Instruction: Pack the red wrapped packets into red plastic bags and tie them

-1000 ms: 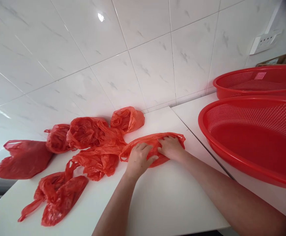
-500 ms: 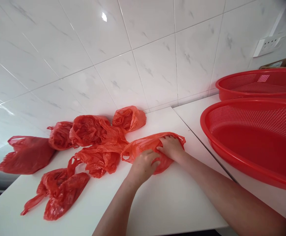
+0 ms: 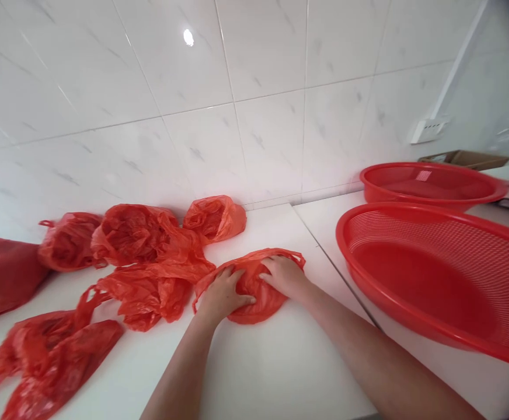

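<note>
Head view, white counter (image 3: 281, 373), items as lying:

1. Red plastic bag (image 3: 254, 291), crumpled, lying flat near the counter's middle, just right of the other bags and well left of the baskets. Both hands are pressing on it.
2. Left hand (image 3: 222, 294), palm down, is resting on the bag's left part; its fingers (image 3: 237, 300) are spreading slightly apart and curling into the plastic, pressing rather than gripping around it.
3. Right hand (image 3: 286, 275), palm down, is lying on the bag's far right part, fingers close together and pointing left, flat on the plastic near the handle loop.
4. Pile of red bags (image 3: 149, 262), crumpled, is sitting left of the pressed bag, its nearest piece touching or almost touching it; which, I cannot tell.
5. Single puffed red bag (image 3: 215, 217) is standing far, against the tiled wall (image 3: 258, 116).
6. Further flattened bags (image 3: 48, 361) are lying at the near left edge.
7. Large red basket (image 3: 433, 280), perforated, is sitting on the right; a second red basket (image 3: 429, 184) is sitting beyond it, by the wall.
</note>
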`<state>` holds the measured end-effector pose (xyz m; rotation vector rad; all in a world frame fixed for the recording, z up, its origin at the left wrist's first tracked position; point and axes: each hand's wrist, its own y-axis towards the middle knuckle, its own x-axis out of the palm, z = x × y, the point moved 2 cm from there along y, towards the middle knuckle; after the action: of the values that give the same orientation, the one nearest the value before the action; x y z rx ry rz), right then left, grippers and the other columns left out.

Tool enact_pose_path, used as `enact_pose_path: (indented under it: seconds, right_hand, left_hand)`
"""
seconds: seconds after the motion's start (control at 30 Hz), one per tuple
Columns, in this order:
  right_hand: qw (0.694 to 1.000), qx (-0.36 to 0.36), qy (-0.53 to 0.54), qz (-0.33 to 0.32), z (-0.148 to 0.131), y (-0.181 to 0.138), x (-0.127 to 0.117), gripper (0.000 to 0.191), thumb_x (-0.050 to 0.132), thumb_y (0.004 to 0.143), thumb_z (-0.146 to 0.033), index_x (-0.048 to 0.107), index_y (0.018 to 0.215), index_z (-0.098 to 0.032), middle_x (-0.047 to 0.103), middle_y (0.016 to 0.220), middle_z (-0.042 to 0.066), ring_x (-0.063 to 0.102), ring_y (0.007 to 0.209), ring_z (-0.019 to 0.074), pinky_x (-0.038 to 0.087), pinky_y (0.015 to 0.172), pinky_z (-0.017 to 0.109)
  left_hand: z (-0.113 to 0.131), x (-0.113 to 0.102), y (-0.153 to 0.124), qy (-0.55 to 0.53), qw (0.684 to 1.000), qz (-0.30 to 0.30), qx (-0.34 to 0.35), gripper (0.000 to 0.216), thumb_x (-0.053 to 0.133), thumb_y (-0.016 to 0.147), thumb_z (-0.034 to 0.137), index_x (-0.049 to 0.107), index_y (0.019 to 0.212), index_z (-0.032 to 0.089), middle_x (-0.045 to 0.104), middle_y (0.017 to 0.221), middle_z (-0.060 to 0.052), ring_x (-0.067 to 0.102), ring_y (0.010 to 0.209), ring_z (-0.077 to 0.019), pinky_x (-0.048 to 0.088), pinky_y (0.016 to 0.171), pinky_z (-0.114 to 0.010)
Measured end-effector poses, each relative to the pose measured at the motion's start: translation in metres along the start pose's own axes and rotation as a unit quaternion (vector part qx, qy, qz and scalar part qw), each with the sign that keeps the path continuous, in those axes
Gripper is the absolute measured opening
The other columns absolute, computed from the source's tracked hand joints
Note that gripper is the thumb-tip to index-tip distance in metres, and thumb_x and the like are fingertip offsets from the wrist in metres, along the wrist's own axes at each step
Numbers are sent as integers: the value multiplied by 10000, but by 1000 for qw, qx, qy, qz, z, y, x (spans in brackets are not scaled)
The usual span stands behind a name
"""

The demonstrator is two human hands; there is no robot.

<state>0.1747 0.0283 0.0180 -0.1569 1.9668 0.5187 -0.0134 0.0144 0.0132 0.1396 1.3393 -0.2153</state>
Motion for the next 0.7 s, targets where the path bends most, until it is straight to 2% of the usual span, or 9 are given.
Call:
enact_pose_path:
  seconds: [0.1, 0.2, 0.27, 0.37, 0.47, 0.53, 0.6, 0.7]
  right_hand:
    - [999, -13, -30, 37, -17, -2, -13, 205, 457, 897, -234, 652, 906, -172, 683, 959, 71, 609, 941, 186, 435, 834, 309]
    - [996, -37, 9, 83, -35, -13, -27, 209, 445, 904, -206, 647, 856, -198, 689, 895, 30, 620, 870, 147, 461, 760, 271]
    - [991, -54, 47, 116, -43, -28, -41, 177, 476, 892, -203, 652, 879, -216, 691, 915, 16, 626, 866, 134, 479, 748, 256]
    - [978, -77, 73, 182, -48, -59, -70, 159, 514, 873, -207, 654, 946, -222, 675, 1033, 28, 613, 972, 142, 487, 838, 270]
    - [971, -70, 49, 224, -42, -93, -101, 180, 525, 869, -208, 642, 1006, -224, 634, 1132, 43, 579, 1065, 151, 476, 914, 291]
    - [968, -45, 7, 245, -32, -113, -116, 190, 529, 865, -200, 635, 1020, -226, 608, 1174, 54, 566, 1090, 164, 483, 913, 310]
    - [964, -19, -39, 261, -20, -129, -125, 184, 537, 859, -207, 637, 1012, -223, 595, 1187, 67, 556, 1106, 188, 487, 915, 343]
    - [963, 15, -87, 254, -5, -149, -128, 188, 542, 856, -226, 640, 1017, -229, 596, 1177, 75, 552, 1113, 219, 497, 904, 385]
  left_hand:
    - [0, -5, -3, 11, 999, 37, 3, 689, 659, 680, 473, 475, 1315, 276, 386, 1452, -60, 349, 1318, -295, 361, 1024, -422]
    - [0, -7, -7, 17, 998, 66, 4, 561, 593, 749, 421, 490, 1290, 315, 441, 1409, -44, 423, 1260, -308, 437, 922, -431]
    - [-1, -7, -9, 13, 997, 77, 22, 517, 550, 786, 384, 483, 1294, 313, 457, 1394, -54, 445, 1248, -299, 471, 864, -408]
    - [-1, -8, -10, 12, 992, 108, 61, 479, 520, 815, 335, 501, 1285, 247, 463, 1385, -106, 467, 1240, -290, 487, 857, -389]
    - [0, -12, -11, 11, 984, 153, 95, 417, 506, 834, 323, 556, 1231, 208, 508, 1342, -140, 518, 1195, -296, 501, 851, -378]
    - [2, -16, -13, 1, 975, 190, 119, 364, 485, 850, 317, 591, 1184, 220, 559, 1294, -121, 569, 1133, -289, 526, 803, -362]
    - [4, -18, -15, -16, 963, 229, 144, 317, 458, 871, 313, 613, 1137, 239, 615, 1223, -91, 613, 1058, -272, 544, 750, -348]
    - [8, -18, -18, -34, 945, 268, 186, 282, 427, 897, 299, 621, 1088, 226, 672, 1098, -76, 629, 1006, -249, 538, 777, -346]
